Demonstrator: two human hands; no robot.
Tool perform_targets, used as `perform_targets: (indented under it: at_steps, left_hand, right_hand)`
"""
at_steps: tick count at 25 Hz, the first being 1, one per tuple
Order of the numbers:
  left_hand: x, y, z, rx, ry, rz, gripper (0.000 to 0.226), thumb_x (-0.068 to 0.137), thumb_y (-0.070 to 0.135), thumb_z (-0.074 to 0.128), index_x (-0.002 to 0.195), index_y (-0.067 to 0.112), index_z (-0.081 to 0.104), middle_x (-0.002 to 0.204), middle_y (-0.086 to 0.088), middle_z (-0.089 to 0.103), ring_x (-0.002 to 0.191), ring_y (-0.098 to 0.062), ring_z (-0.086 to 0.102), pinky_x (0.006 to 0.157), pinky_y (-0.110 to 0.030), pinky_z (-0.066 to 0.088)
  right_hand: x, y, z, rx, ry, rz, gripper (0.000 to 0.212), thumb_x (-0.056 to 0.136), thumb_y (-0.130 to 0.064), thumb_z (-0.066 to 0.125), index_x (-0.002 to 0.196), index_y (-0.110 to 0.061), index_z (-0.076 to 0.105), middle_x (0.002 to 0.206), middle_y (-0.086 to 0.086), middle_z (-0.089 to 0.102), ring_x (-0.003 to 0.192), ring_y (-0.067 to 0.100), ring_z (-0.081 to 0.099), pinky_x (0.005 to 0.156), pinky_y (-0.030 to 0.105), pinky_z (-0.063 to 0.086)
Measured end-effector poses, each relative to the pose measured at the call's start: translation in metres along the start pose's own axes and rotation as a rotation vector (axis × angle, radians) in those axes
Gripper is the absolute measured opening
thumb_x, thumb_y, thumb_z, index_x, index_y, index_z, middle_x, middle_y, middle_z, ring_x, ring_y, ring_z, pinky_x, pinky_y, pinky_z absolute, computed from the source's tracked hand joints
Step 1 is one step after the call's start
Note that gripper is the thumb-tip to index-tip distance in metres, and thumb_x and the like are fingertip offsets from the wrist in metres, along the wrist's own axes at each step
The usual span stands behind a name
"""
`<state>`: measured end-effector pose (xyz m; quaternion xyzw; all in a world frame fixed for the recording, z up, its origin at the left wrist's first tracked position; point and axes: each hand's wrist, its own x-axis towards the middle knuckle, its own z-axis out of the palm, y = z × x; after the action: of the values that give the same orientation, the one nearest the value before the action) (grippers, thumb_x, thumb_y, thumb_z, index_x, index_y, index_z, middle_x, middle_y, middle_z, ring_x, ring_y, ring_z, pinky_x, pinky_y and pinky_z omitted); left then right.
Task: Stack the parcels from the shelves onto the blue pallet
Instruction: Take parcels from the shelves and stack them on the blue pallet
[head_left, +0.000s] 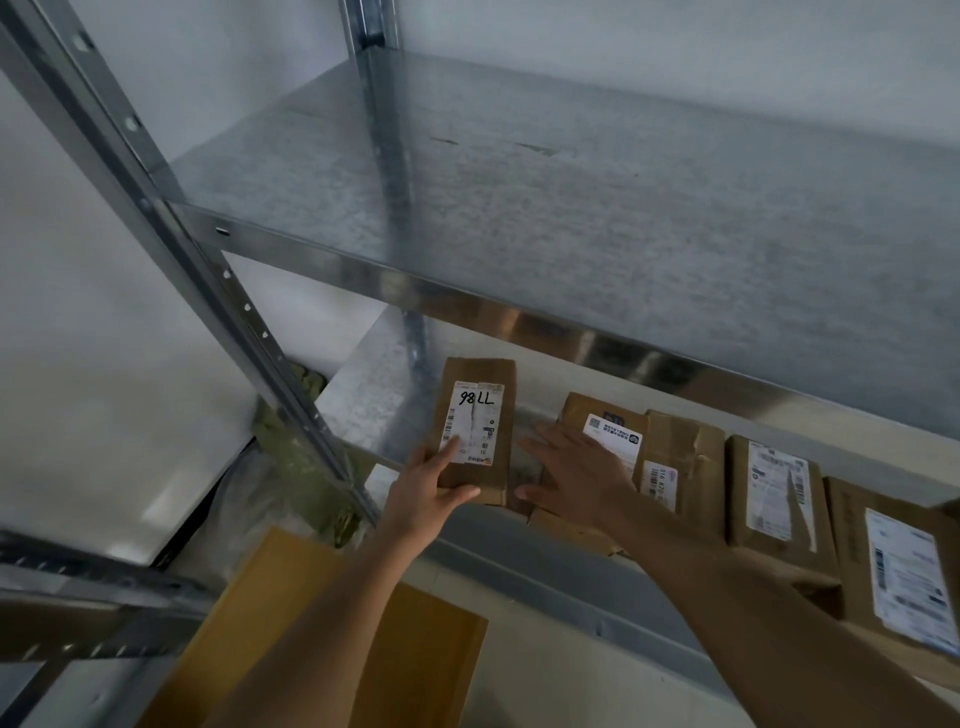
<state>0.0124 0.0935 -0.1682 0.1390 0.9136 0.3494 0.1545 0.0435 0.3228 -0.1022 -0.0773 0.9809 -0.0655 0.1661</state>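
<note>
A brown cardboard parcel (475, 431) with a white label handwritten "98LL" is pinched at its near corner by the left hand (426, 493). Under and beyond the flat right hand (576, 475) lies a second labelled brown parcel (605, 431). Further right of that hand, three more labelled brown parcels lie side by side on the shelf (363, 395).

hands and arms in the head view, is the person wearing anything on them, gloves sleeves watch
Nothing is worn that shows. The left hand and right hand are bare, with no gloves or rings visible. Both forearms are bare up to the bottom edge of the picture, with no sleeve, watch or wristband in view.
</note>
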Motion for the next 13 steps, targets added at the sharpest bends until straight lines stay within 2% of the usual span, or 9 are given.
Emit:
perform_targets:
  at_steps: [4, 6, 10, 13]
  left_hand:
    - [-0.001, -0.015, -0.012, -0.016, 0.076, -0.033, 0.072, 0.09, 0.051, 0.064, 0.153, 0.029, 0.036, 0.137, -0.002, 0.043, 0.118, -0.016, 0.052, 0.104, -0.039, 0.048]
    - [-0.001, -0.02, -0.016, -0.021, 0.096, -0.015, 0.072, 0.089, 0.051, 0.066, 0.151, 0.029, 0.039, 0.136, -0.001, 0.045, 0.118, -0.016, 0.052, 0.103, -0.039, 0.049]
    - [-0.001, -0.029, -0.016, -0.081, 0.135, 0.005, 0.076, 0.083, 0.051, 0.072, 0.149, 0.026, 0.043, 0.132, 0.005, 0.052, 0.118, -0.01, 0.051, 0.102, -0.031, 0.047]
    - [0.002, -0.04, -0.017, -0.17, 0.106, -0.007, 0.081, 0.078, 0.049, 0.079, 0.148, 0.029, 0.044, 0.129, 0.019, 0.053, 0.115, 0.004, 0.053, 0.101, -0.022, 0.048]
  right_hand:
    - [0.024, -0.024, 0.005, 0.032, 0.02, -0.056, 0.078, 0.097, -0.058, 0.054, 0.161, -0.03, 0.02, 0.167, 0.004, 0.025, 0.152, 0.025, 0.026, 0.122, 0.042, 0.024]
    - [0.037, -0.035, 0.012, 0.088, 0.003, -0.064, 0.085, 0.095, -0.06, 0.057, 0.162, -0.028, 0.013, 0.165, 0.005, 0.027, 0.149, 0.027, 0.032, 0.119, 0.045, 0.031]
    - [0.06, -0.045, 0.024, 0.154, -0.1, -0.043, 0.097, 0.094, -0.061, 0.058, 0.162, -0.023, 0.001, 0.169, 0.01, 0.012, 0.147, 0.031, 0.036, 0.117, 0.048, 0.038]
    - [0.067, -0.042, 0.03, 0.243, -0.171, -0.044, 0.101, 0.096, -0.051, 0.062, 0.162, -0.024, -0.009, 0.17, 0.009, 0.001, 0.15, 0.031, 0.029, 0.12, 0.049, 0.034]
